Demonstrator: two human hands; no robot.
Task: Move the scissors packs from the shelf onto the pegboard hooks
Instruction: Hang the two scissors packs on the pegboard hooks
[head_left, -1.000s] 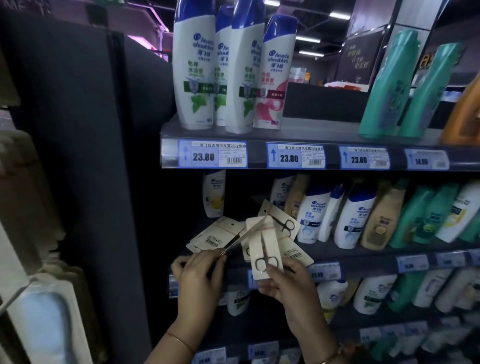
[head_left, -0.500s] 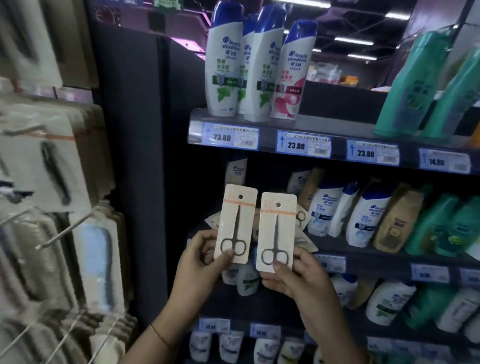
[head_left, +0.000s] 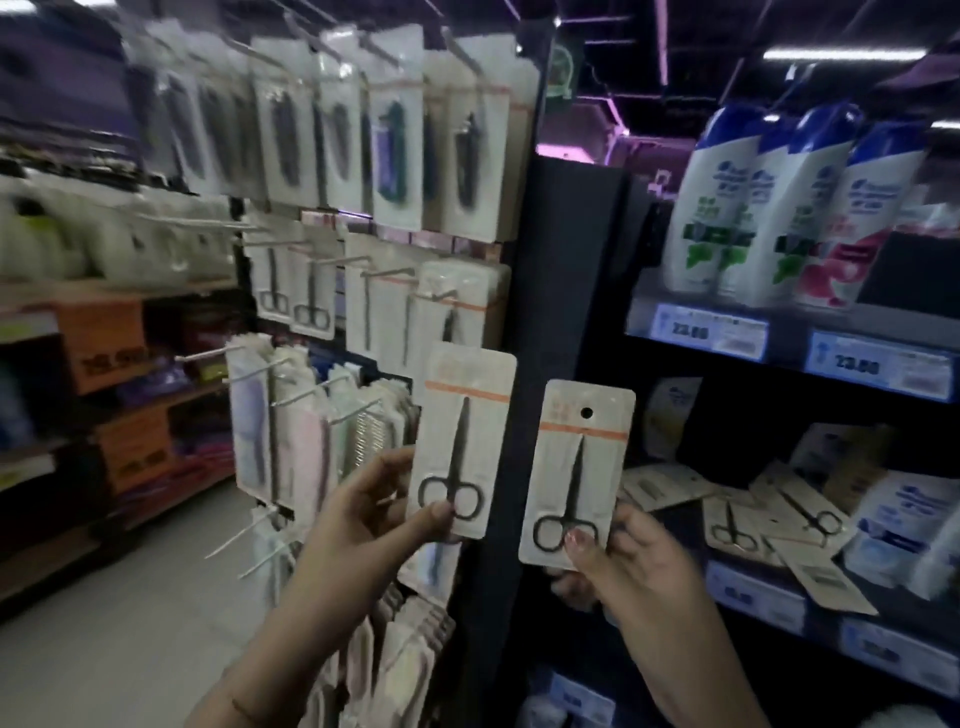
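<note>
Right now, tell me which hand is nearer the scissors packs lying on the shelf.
Right. The right hand, gripping one pack, is just left of the shelf packs; the left hand, holding another pack, is farther left, beyond the dark post, by the hooks.

Upright, white, orange-striped: left scissors pack (head_left: 462, 441) just left of the dark post (head_left: 556, 270), right scissors pack (head_left: 574, 473) just right; loose packs (head_left: 727, 525) strewn on the shelf (head_left: 753, 592) beyond.
</note>
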